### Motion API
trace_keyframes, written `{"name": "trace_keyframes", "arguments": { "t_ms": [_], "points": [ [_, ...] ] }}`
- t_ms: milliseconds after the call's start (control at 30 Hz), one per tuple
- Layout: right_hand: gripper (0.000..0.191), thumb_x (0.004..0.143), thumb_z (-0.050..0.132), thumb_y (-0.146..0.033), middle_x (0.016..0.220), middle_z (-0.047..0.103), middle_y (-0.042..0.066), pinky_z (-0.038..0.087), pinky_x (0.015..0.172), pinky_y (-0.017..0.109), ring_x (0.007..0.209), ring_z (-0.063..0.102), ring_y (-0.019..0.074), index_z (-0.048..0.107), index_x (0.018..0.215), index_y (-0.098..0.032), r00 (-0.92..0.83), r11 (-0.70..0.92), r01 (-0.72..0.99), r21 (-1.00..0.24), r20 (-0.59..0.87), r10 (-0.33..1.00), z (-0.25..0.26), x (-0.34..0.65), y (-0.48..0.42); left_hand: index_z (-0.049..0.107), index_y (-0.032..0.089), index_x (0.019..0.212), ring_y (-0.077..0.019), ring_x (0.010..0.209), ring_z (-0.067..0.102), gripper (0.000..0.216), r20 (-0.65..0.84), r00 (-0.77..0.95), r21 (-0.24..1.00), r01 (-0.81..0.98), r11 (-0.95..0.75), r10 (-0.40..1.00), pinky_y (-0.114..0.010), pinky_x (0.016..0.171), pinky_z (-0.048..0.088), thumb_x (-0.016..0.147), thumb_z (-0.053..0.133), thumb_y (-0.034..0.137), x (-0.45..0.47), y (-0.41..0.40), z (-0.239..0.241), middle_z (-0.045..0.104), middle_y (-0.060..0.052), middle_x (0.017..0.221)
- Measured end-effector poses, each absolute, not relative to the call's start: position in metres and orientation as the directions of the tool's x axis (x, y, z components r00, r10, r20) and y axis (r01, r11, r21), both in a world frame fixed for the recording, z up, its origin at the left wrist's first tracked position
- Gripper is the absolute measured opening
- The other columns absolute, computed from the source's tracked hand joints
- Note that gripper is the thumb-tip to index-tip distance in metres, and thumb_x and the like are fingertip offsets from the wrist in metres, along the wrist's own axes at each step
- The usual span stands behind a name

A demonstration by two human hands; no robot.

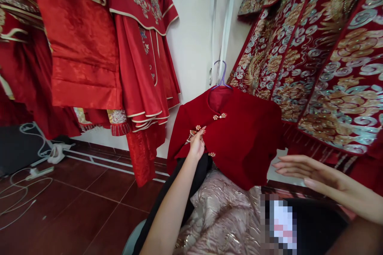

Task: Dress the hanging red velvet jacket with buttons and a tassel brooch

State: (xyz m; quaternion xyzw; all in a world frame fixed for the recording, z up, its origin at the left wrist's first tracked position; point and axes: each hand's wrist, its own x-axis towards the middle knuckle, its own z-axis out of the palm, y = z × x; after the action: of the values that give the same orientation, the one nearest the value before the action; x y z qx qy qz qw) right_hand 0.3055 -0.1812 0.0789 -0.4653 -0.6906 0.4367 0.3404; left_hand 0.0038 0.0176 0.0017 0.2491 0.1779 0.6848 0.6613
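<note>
At centre: red jacket (251,131), hung on purple hanger (224,76), presumably to keep shoulders spread. In left hand (197,147): jacket's front edge, pinched by bunched fingers, apparently for steadying. Right hand (317,173): fingers extended, holding nothing, apart from jacket.

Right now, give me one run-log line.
left hand: at beaded ornament on red jacket | right hand: open, beside jacket | jacket: on purple hanger
</note>
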Motion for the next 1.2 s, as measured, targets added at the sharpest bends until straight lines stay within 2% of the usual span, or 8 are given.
{"name": "trace_keyframes", "arguments": {
  "t_ms": [267,400,500,600,700,867,1033,1200],
  "points": [
    [0.041,0.089,0.056,-0.038,0.134,0.055,0.005,0.04,0.106,0.035,0.125,0.052,0.0227,0.054,0.13,-0.037,-0.409,0.223,0.405,-0.887,0.042,0.911,0.093,0.274,-0.174,0.07,0.015,0.094,-0.0102,0.073,0.065,0.023,-0.006,-0.087,0.561,-0.825,-0.069,0.996,-0.027,0.093,0.046,0.073,0.061,0.014,0.006,0.02,0.006,0.069,0.001,0.07],
    [0.041,0.088,0.058,-0.037,0.134,0.055,0.004,0.043,0.104,0.035,0.125,0.051,0.0242,0.054,0.129,-0.04,-0.425,0.216,0.409,-0.886,0.024,0.905,0.094,0.272,-0.173,0.07,0.016,0.088,-0.0138,0.072,0.066,0.017,0.049,0.077,0.601,-0.799,0.032,0.996,-0.03,0.088,0.049,0.076,0.062,0.025,0.007,0.018,0.007,0.07,-0.002,0.075],
    [0.04,0.09,0.055,-0.038,0.134,0.055,0.004,0.041,0.106,0.035,0.126,0.051,0.023,0.053,0.129,-0.04,-0.422,0.203,0.419,-0.885,0.009,0.906,0.093,0.275,-0.174,0.069,0.018,0.073,-0.0164,0.069,0.064,0.007,0.046,0.167,0.828,-0.558,0.056,0.985,-0.033,0.084,0.049,0.073,0.066,0.024,0.01,0.031,0.02,0.069,-0.003,0.068],
    [0.039,0.092,0.052,-0.039,0.133,0.055,0.005,0.04,0.108,0.036,0.126,0.05,0.0223,0.051,0.13,-0.038,-0.441,0.226,0.43,-0.874,0.015,0.898,0.092,0.276,-0.173,0.069,0.02,0.061,-0.0177,0.067,0.061,0.012,0.215,0.121,0.958,-0.218,-0.185,0.969,-0.033,0.085,0.046,0.063,0.071,0.008,0.012,0.049,0.051,0.066,-0.002,0.06],
    [0.039,0.093,0.05,-0.04,0.131,0.056,0.006,0.041,0.108,0.037,0.124,0.051,0.0224,0.049,0.131,-0.035,-0.462,0.271,0.438,-0.857,0.044,0.886,0.091,0.275,-0.169,0.071,0.021,0.063,-0.02,0.073,0.06,0.013,0.483,0.137,0.861,0.106,-0.498,0.865,-0.034,0.088,0.044,0.062,0.071,0.009,0.008,0.053,0.087,0.067,-0.003,0.068],
    [0.039,0.094,0.049,-0.039,0.13,0.056,0.006,0.043,0.106,0.037,0.123,0.051,0.0225,0.047,0.132,-0.032,-0.498,0.311,0.443,-0.841,0.058,0.865,0.091,0.275,-0.166,0.071,0.025,0.082,-0.0241,0.092,0.053,0.015,0.729,0.266,0.463,0.486,-0.741,0.63,-0.034,0.087,0.042,0.068,0.069,0.019,-0.003,0.031,0.128,0.063,-0.004,0.086],
    [0.04,0.094,0.049,-0.04,0.128,0.057,0.009,0.045,0.105,0.038,0.122,0.052,0.0235,0.049,0.132,-0.028,-0.494,0.329,0.442,-0.834,0.08,0.866,0.091,0.276,-0.164,0.07,0.023,0.082,-0.0265,0.099,0.045,0.017,0.65,0.508,0.21,0.594,-0.776,0.565,-0.034,0.088,0.04,0.066,0.072,0.021,0.0,0.034,0.141,0.055,-0.008,0.095],
    [0.044,0.09,0.054,-0.045,0.124,0.061,0.009,0.047,0.102,0.041,0.118,0.056,0.024,0.053,0.129,-0.026,-0.475,0.345,0.435,-0.832,0.113,0.873,0.088,0.273,-0.16,0.07,0.024,0.076,-0.0257,0.099,0.045,0.008,0.58,0.627,0.129,0.559,-0.819,0.519,-0.039,0.095,0.03,0.069,0.07,0.028,0.003,0.047,0.152,0.057,-0.006,0.096]
  ]
}}
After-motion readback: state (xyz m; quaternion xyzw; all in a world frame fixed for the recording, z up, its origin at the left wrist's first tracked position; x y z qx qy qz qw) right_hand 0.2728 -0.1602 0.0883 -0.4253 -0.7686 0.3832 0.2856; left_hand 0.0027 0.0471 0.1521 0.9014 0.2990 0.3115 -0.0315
